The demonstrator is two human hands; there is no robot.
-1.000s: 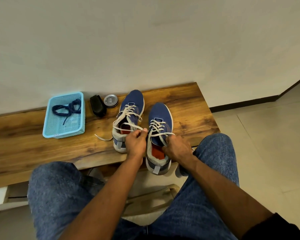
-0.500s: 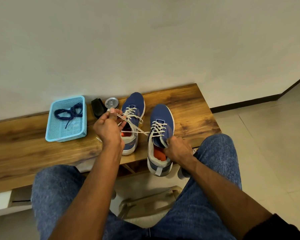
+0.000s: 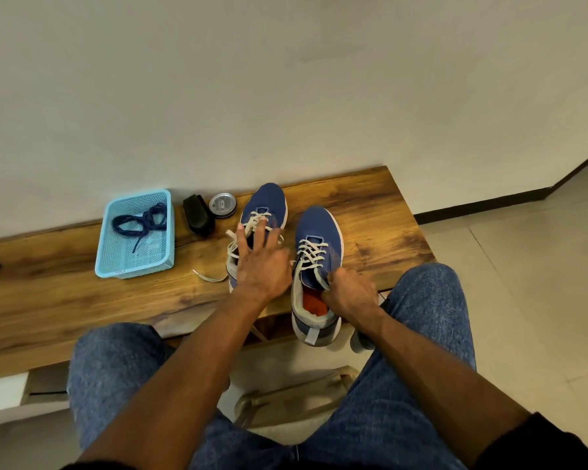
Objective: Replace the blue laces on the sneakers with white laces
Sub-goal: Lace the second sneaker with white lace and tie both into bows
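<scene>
Blue mesh sneakers (image 3: 318, 247), flat white laces (image 3: 311, 254), wooden bench (image 3: 370, 205)

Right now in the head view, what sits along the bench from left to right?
light blue basket holding blue laces → black brush → round tin → left sneaker → right sneaker

This looks like a home entryway: a low wood-grain table (image 3: 370, 205) stands against a plain off-white wall (image 3: 286, 79), with pale floor tiles (image 3: 530, 266) and a dark skirting board (image 3: 482, 206) alongside. A round silver polish tin (image 3: 222, 205), a black shoe brush (image 3: 198, 214) and a light blue plastic mesh basket (image 3: 106, 252) on the table suit a shoe-care corner.
</scene>
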